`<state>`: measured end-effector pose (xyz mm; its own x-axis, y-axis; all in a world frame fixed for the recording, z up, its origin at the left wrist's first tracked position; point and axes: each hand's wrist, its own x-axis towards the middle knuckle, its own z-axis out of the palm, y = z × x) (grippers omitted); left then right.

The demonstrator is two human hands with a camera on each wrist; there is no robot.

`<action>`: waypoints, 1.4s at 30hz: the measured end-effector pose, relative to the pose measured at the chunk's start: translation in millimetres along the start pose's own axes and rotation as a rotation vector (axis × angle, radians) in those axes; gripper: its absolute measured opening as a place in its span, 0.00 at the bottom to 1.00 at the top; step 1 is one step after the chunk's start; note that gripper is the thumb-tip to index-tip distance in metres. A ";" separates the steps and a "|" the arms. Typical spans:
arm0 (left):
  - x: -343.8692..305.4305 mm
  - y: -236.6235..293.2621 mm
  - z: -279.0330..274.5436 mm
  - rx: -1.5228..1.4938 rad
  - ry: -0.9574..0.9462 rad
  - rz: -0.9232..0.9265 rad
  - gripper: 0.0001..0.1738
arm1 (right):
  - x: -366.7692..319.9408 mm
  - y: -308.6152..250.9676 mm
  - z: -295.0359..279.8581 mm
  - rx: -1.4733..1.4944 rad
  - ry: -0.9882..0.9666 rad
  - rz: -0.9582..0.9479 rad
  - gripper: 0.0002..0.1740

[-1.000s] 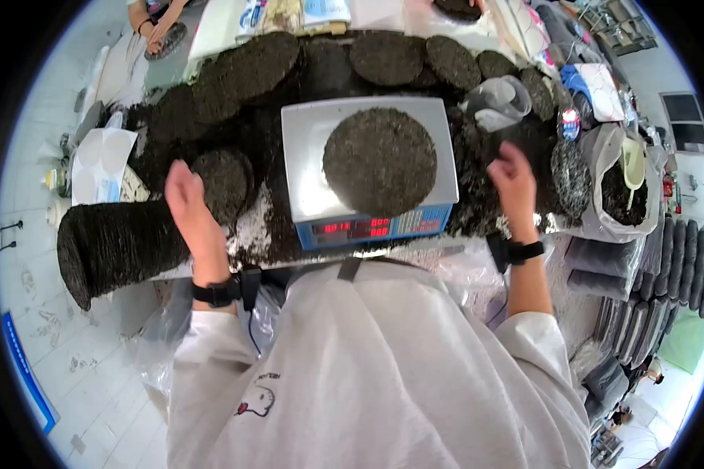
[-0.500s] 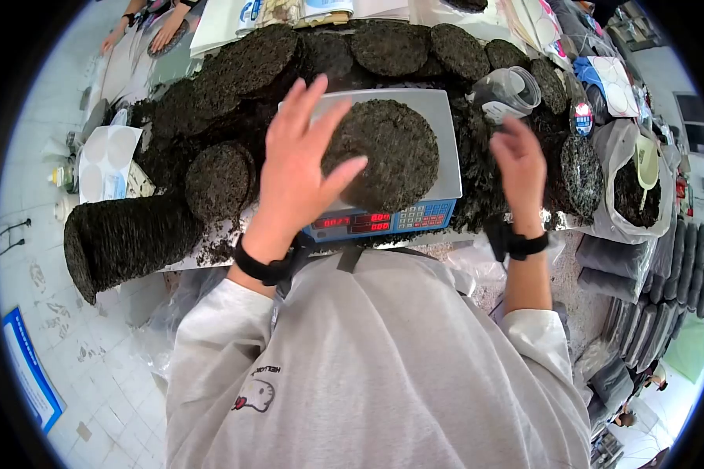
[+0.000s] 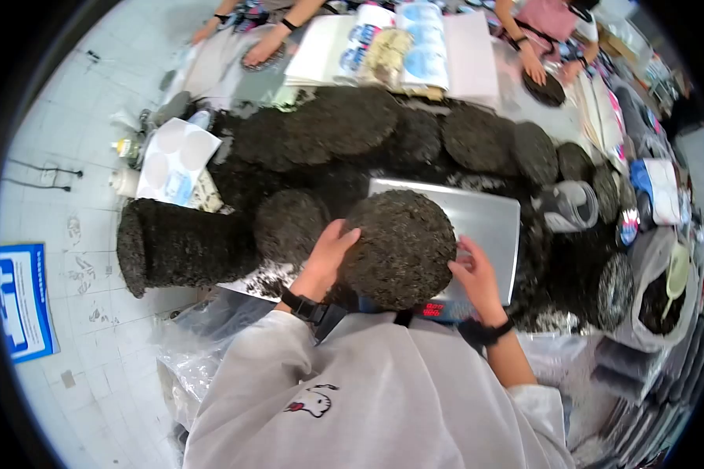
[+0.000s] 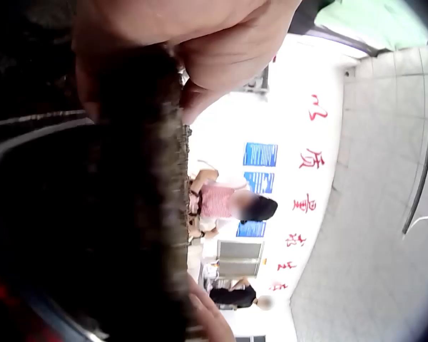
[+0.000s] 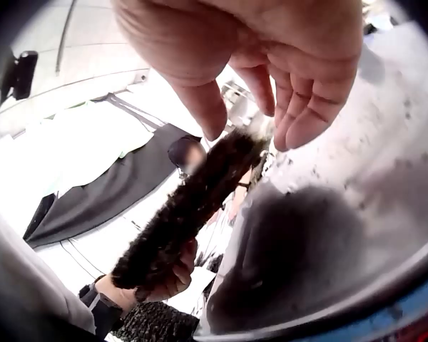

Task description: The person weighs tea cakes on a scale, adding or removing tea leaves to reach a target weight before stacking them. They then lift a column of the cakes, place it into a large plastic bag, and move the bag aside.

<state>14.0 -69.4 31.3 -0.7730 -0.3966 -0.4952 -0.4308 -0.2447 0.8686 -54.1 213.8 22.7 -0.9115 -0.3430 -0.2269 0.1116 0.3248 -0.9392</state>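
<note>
Dark round cake has just left the metal pan of the scale and is now raised and tilted between the hands, so its weight is off the pan. The left hand grips its left edge, thumb and fingers on opposite faces; the right hand is at the other edge, thumb and fingers apart around it, though whether they touch is unclear. Farther out, a smaller cake and a long ridged stack are to the left, a clear jar to the right. The cake covers the pan's near left part; most of the red display is hidden and its digits are unreadable. In the left wrist view the held face is too dark to make out.
</note>
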 end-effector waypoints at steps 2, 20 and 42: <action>37.5 2.9 -50.5 -0.268 0.041 0.110 0.22 | 0.1 -23.8 -13.2 -0.032 0.001 -0.021 0.30; 105.4 -63.3 -149.0 -0.081 0.383 0.047 0.33 | -83.9 67.1 -277.6 -1.198 0.701 0.300 0.46; -26.6 27.9 95.6 -0.007 -0.185 0.375 0.22 | -113.4 72.8 -346.5 -1.045 1.083 0.030 0.25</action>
<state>-22.0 18.9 70.4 -0.9467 -0.2940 -0.1320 -0.1005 -0.1199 0.9877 -79.8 581.8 69.4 -0.8096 0.3219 0.4908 0.2357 0.9441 -0.2304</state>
